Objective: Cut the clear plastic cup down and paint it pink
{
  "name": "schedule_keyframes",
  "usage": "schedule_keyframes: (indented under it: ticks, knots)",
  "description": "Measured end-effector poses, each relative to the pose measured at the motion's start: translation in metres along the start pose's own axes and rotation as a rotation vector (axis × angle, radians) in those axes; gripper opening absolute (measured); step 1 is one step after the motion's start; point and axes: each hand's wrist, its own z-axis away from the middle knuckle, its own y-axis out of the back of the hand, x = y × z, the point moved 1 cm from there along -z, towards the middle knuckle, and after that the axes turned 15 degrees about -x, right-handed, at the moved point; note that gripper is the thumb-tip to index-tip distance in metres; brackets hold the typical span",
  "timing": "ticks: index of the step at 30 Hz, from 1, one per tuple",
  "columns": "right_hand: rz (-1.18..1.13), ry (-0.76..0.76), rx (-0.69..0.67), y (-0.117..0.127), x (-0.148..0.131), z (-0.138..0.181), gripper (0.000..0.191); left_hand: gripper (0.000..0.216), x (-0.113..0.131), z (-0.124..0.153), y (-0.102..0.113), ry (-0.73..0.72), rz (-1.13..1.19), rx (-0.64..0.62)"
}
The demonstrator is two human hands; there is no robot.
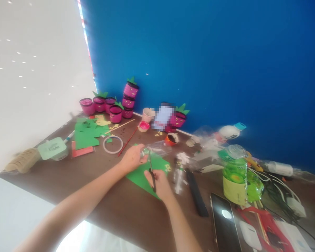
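A pair of scissors, thin metal blades with dark handles, sits just above a green sheet lying flat on the brown worktop. The right hand is curled around the handles, blades pointing away from the body. The left hand pinches a clear film beside the blade tips; the film is glossy and crumpled, its outline hard to follow, and whether the blades touch it cannot be told. Small pale yellow scraps lie at the green sheet's right edge.

Close by are a smooth white ring, a slim red stick, a small cup of red paint and a matte black bar. Further left, an irregularly cut green sheet partly covers a flat red piece. Behind stand ribbed magenta cups with dark rims, some stacked, several topped by spiky green leaves; a pixelated patch hides part of one at the right.

On the right, a glossy dark phone is cut off by the lower edge, near a translucent green container. Clear wrapping and tangled cables blur together beyond it. A plain blue wall rises behind.
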Motion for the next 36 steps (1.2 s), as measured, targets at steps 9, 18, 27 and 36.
schedule_keyframes:
  ticks: [9, 18, 27, 36]
  knots:
    - [0.105, -0.022, 0.085, -0.002, -0.001, -0.003, 0.049, 0.035, 0.000, -0.003, 0.005, 0.088, 0.100, -0.053]
    - [0.170, -0.009, 0.160, -0.006, 0.005, -0.008, 0.047, 0.033, 0.018, 0.002, 0.004, 0.330, 0.341, 0.062]
    - [0.045, 0.023, 0.062, -0.003, 0.003, -0.005, 0.048, 0.030, 0.013, 0.000, 0.000, 0.220, 0.262, 0.002]
    - [0.039, -0.004, 0.061, -0.003, 0.001, -0.004, 0.048, 0.033, 0.010, 0.001, 0.001, 0.186, 0.212, -0.021]
